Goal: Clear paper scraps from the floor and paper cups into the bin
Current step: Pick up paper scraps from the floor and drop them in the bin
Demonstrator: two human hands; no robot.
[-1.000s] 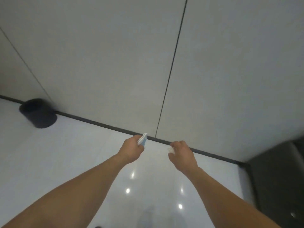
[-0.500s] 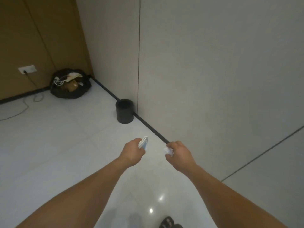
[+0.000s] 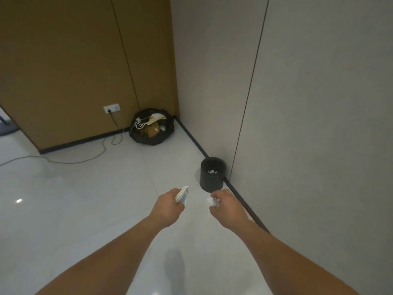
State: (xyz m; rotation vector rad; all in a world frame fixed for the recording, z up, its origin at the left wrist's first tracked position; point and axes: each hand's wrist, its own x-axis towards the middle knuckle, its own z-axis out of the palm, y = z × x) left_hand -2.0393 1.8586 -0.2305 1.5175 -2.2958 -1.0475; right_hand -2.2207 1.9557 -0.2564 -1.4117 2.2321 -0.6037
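Note:
Both my arms reach forward over the white tiled floor. My left hand (image 3: 169, 206) grips a flattened white and pale blue paper cup (image 3: 182, 195) that sticks up out of the fist. My right hand (image 3: 228, 206) pinches a small crumpled white paper scrap (image 3: 211, 202). A black round bin (image 3: 212, 174) stands on the floor against the grey wall, just beyond my right hand. A few white scraps lie inside the bin.
A black bag (image 3: 152, 127) stuffed with cables and rubbish sits in the far corner. A cable (image 3: 85, 159) runs from a wall socket (image 3: 112, 108) across the floor to the left. A grey wall (image 3: 308, 124) with a dark skirting runs along my right.
The view has swung left and down, bringing the corner, bag and socket into sight. The bin now lies closer, just ahead of my hands. Both hands still hold their paper.

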